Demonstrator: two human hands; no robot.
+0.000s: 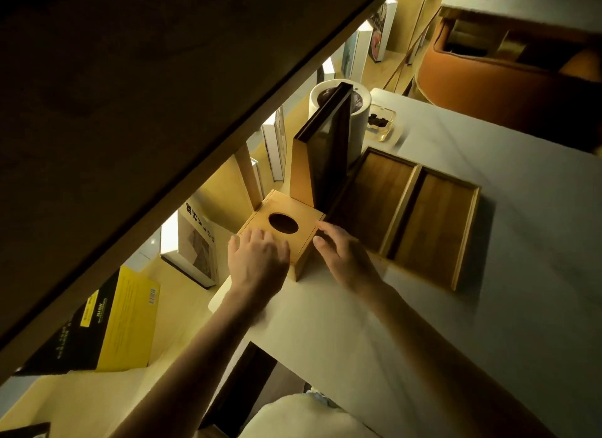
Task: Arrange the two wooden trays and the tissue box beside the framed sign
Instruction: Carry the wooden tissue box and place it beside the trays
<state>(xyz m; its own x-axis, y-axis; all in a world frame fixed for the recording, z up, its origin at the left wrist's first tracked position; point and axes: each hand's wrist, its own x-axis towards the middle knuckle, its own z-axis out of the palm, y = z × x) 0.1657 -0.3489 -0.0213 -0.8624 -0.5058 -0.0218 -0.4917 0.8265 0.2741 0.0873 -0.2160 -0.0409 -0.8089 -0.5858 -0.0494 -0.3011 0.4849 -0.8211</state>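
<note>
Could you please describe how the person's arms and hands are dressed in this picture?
Both forearms are bare, with no sleeves in view. The left hand and right hand wear no gloves, and I see no rings, watch or bracelet. Fingernails look short and unpainted.

arms: bare, sleeveless to the elbows | hands: no rings | wrists: no watch

On the desk there are two wooden trays, one beside the other, one tissue box, one framed sign, one white round container and one glass ashtray. Two hands are visible, the left hand and the right hand.
</note>
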